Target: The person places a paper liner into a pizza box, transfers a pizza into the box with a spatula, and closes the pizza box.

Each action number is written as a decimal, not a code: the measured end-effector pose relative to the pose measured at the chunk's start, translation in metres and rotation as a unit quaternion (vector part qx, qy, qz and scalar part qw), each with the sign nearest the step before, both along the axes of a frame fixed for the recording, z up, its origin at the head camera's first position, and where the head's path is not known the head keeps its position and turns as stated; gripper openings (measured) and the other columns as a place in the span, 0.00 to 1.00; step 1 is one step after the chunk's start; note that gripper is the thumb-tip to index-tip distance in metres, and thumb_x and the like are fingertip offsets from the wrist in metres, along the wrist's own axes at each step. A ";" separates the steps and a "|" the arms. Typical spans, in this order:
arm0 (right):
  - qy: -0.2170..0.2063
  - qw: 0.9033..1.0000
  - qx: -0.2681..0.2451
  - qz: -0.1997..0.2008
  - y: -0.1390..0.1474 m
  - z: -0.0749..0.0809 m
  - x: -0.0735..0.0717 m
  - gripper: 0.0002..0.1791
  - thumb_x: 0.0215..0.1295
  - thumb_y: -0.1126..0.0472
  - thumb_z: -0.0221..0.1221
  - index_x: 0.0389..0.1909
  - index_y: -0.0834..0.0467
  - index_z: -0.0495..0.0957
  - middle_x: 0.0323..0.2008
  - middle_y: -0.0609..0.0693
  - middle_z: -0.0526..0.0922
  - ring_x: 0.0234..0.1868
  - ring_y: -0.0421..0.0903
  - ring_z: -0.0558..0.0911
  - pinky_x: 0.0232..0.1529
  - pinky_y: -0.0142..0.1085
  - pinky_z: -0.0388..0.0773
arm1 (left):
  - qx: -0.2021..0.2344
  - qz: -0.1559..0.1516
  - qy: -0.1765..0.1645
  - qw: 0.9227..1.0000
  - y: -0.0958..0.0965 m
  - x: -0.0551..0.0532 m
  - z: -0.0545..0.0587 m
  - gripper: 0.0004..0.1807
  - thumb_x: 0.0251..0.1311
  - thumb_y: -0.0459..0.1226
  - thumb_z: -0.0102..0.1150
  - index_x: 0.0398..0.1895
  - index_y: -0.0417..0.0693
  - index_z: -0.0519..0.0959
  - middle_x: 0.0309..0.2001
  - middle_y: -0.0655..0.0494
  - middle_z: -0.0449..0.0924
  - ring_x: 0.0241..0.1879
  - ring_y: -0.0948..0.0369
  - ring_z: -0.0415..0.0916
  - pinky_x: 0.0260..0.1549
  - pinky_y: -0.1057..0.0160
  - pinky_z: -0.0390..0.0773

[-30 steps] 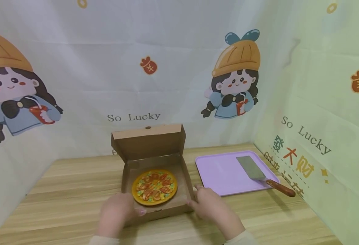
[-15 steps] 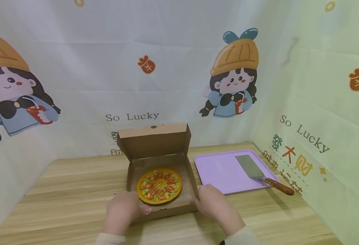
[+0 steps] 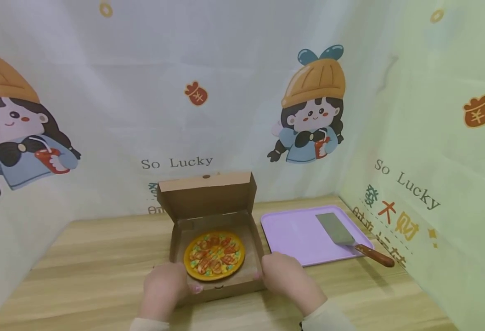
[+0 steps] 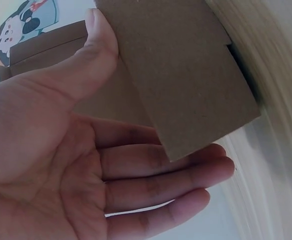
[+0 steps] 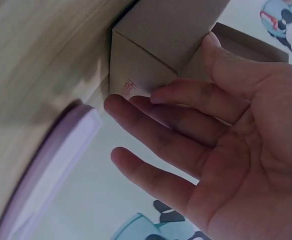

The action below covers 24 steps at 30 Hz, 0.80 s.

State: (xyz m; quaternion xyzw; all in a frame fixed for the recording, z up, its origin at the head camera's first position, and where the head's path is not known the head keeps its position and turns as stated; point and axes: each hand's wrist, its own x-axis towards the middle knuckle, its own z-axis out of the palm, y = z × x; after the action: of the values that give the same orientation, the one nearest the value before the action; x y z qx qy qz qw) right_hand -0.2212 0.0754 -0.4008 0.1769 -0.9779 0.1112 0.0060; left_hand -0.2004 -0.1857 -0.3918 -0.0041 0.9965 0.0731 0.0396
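A brown cardboard pizza box (image 3: 226,290) stands on the wooden table with its lid raised toward the back. Inside lies a round pizza (image 3: 214,255) with a yellow rim and colourful toppings, its surface toy-like. At the box's front left corner, my left hand (image 3: 165,286) holds it, thumb over the front wall and fingers (image 4: 151,192) stretched along the outside of the side wall. My right hand (image 3: 285,276) holds the front right corner likewise, its thumb (image 5: 226,60) at the rim and the index fingertip against the side wall.
To the right of the box lies a lilac tray (image 3: 294,234). A spatula (image 3: 336,228) rests on it, its wooden handle (image 3: 375,255) jutting past the tray's front right edge. Printed cloth walls (image 3: 234,138) border the table (image 3: 102,257) behind and at the sides.
Both hands and the pizza box shifted slightly right, nearer the tray, between the first and second frames. Since then they stay about in place, while the head view has tilted a little.
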 end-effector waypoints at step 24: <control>0.041 0.996 0.081 0.004 -0.002 0.000 0.003 0.22 0.66 0.42 0.70 0.28 0.57 0.85 0.34 0.56 0.90 0.37 0.56 0.90 0.35 0.54 0.88 | -0.046 -0.004 -0.009 0.999 0.006 0.002 0.001 0.37 0.51 0.63 0.74 0.41 0.36 0.87 0.40 0.39 0.88 0.39 0.43 0.87 0.36 0.44 0.89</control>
State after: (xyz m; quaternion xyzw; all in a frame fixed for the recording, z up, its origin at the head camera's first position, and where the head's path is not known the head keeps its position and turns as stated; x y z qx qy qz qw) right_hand -0.2180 0.0738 -0.4007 0.1849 -0.9820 0.0246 0.0315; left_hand -0.1980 -0.1797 -0.3906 -0.0024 0.9985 0.0270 0.0484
